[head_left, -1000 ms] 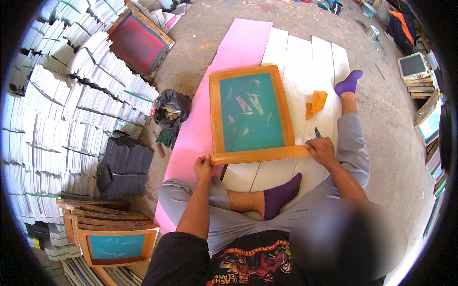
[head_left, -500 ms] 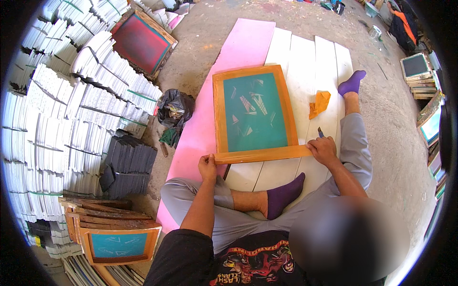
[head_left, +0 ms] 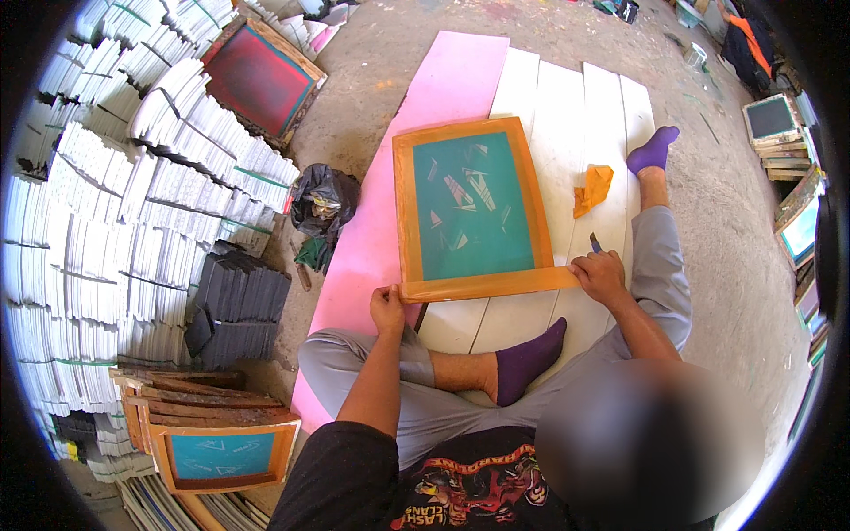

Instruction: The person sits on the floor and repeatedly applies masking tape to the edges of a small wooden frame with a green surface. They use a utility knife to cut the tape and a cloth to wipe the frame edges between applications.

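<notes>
Orange strip (head_left: 489,285) held taut between both hands at the frame's near side

White stacks (head_left: 88,265) fill the space well left of the left hand. White planks (head_left: 560,115) run beneath the hands and away beyond them, with a pink board (head_left: 452,71) along their left side, just beside the left hand. The orange-edged frame (head_left: 537,199) lies on these boards, just beyond the hands and mostly between them; its green mesh (head_left: 443,248) carries pale angular marks. A dark bag (head_left: 323,199) sits beyond the left hand, off to its left. One purple sock (head_left: 531,361) rests on the planks nearer the body than the hands. The strip spans from hand to hand along the frame's near side; whether it is stuck down, I cannot tell. The left hand (head_left: 387,310) pinches its left end, and the right hand (head_left: 602,276) grips its right end. Past the right hand lies a crumpled orange scrap (head_left: 593,190). From the right hand's fingers pokes a small blue tool (head_left: 595,243), dark at the tip
</notes>
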The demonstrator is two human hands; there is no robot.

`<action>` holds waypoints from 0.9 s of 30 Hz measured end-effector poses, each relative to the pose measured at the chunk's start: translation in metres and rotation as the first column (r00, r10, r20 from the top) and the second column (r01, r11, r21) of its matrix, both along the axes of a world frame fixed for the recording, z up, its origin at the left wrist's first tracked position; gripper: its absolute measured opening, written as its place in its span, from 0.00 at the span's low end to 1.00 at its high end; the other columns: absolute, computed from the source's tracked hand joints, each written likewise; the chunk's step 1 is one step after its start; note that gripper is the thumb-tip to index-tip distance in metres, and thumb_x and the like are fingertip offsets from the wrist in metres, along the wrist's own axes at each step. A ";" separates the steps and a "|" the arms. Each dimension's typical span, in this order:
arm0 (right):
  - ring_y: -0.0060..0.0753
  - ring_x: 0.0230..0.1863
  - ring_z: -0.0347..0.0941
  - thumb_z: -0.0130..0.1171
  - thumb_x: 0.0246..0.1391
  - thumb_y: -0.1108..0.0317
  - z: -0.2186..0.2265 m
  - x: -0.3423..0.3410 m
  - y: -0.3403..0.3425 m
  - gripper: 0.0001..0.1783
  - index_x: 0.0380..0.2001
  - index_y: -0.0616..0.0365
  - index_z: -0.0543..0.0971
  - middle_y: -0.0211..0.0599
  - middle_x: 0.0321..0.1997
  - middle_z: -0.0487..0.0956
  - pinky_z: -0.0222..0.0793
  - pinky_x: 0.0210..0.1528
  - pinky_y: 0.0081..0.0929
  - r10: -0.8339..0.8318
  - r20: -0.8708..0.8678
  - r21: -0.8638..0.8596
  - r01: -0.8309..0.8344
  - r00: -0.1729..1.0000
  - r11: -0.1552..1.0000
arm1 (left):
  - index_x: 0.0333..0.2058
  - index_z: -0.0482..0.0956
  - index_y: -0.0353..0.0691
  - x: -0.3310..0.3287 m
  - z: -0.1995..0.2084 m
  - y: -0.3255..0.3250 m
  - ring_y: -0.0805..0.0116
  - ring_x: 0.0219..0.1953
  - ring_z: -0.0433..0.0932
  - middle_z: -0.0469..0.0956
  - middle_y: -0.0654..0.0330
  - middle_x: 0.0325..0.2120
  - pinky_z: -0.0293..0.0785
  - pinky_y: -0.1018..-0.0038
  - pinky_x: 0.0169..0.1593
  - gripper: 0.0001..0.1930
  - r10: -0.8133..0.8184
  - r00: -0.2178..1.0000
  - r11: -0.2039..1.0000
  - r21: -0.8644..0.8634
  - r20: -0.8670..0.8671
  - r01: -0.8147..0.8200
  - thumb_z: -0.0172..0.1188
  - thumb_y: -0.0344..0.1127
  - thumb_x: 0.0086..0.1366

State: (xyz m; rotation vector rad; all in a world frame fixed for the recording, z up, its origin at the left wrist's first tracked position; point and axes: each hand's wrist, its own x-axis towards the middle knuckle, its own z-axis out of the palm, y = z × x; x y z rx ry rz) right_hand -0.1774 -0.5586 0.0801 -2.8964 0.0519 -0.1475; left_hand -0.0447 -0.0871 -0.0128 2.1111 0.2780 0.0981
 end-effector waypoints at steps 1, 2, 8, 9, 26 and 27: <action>0.42 0.33 0.78 0.59 0.62 0.49 0.001 0.000 0.001 0.15 0.33 0.45 0.86 0.33 0.27 0.82 0.64 0.42 0.44 0.002 -0.001 -0.005 -0.002 1.000 1.000 | 0.37 0.81 0.30 0.001 -0.003 0.001 0.63 0.30 0.80 0.82 0.52 0.28 0.77 0.66 0.38 0.16 0.001 1.000 1.000 0.018 -0.010 -0.001 0.63 0.41 0.70; 0.42 0.33 0.78 0.59 0.62 0.49 0.001 0.001 0.002 0.15 0.33 0.45 0.86 0.33 0.27 0.82 0.64 0.42 0.43 0.005 -0.003 -0.010 -0.005 1.000 1.000 | 0.37 0.81 0.30 0.001 -0.006 0.003 0.61 0.31 0.81 0.83 0.51 0.29 0.77 0.65 0.39 0.16 0.002 1.000 0.999 0.036 -0.021 -0.001 0.63 0.42 0.70; 0.41 0.32 0.78 0.60 0.61 0.49 0.001 -0.001 0.000 0.15 0.32 0.45 0.86 0.33 0.26 0.81 0.64 0.42 0.43 0.008 0.021 -0.028 -0.007 1.000 1.000 | 0.39 0.81 0.31 0.002 0.005 -0.008 0.54 0.36 0.84 0.85 0.47 0.32 0.78 0.61 0.43 0.18 -0.016 0.991 0.990 0.136 -0.133 0.034 0.61 0.45 0.71; 0.41 0.32 0.78 0.60 0.61 0.49 0.001 -0.001 0.000 0.15 0.32 0.45 0.86 0.33 0.26 0.81 0.64 0.41 0.43 0.011 0.026 -0.029 -0.010 1.000 1.000 | 0.40 0.81 0.32 0.001 0.003 -0.007 0.53 0.36 0.84 0.85 0.47 0.32 0.78 0.61 0.43 0.18 -0.007 0.991 0.988 0.154 -0.137 0.028 0.61 0.45 0.71; 0.38 0.32 0.77 0.62 0.59 0.51 -0.006 0.000 0.000 0.13 0.30 0.45 0.86 0.31 0.25 0.80 0.64 0.40 0.41 -0.013 0.088 -0.025 0.016 0.996 1.000 | 0.51 0.78 0.30 0.001 0.028 -0.016 0.45 0.43 0.82 0.82 0.43 0.42 0.77 0.55 0.49 0.22 0.069 0.997 0.961 0.265 0.038 -0.077 0.61 0.44 0.70; 0.36 0.31 0.76 0.64 0.58 0.52 -0.007 0.000 0.000 0.12 0.29 0.45 0.87 0.29 0.24 0.79 0.63 0.40 0.39 -0.009 0.122 -0.042 0.014 0.993 0.999 | 0.49 0.80 0.28 0.000 0.032 -0.017 0.46 0.41 0.83 0.83 0.43 0.40 0.78 0.57 0.47 0.21 0.015 0.998 0.978 0.209 0.068 -0.029 0.60 0.43 0.70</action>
